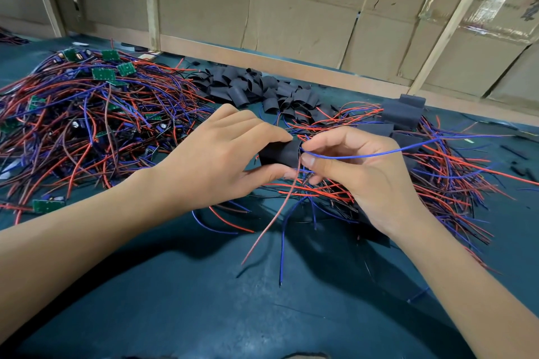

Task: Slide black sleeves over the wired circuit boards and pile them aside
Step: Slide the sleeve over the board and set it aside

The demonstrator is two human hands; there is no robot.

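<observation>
**Sleeve held at mid-table among heaps of wire**

The work happens on a dark teal table top (204, 300), matte and slightly scuffed, with shadows of the forearms falling across its near part. Along its far edge runs a low wooden rail (262, 60), and behind that a wall of flattened brown cardboard (291, 17) is held by pale wooden posts (151, 0); shiny tape glints on the cardboard at upper right.

At mid-table the left hand (215, 154) grips a black sleeve (280, 153), thumb curled beneath it and fingers over its top. The right hand (361, 166) meets the sleeve's open end, its thumb and forefinger pinching wires there: a blue wire (379, 153) arcs away to the right, and a reddish wire (271, 218) trails down toward the near edge alongside another blue one. Whether a board is inside the sleeve cannot be told.

To the left lies a broad heap of red, blue and dark wires with green circuit boards (103, 73) scattered through it. Behind the hands, near the rail, sits a pile of loose black sleeves (250, 87). To the right, just beyond the right hand, a second tangle of wires carries several sleeved pieces (402, 114) stacked at its far side. Small black scraps (516, 169) dot the table near the right edge.
</observation>
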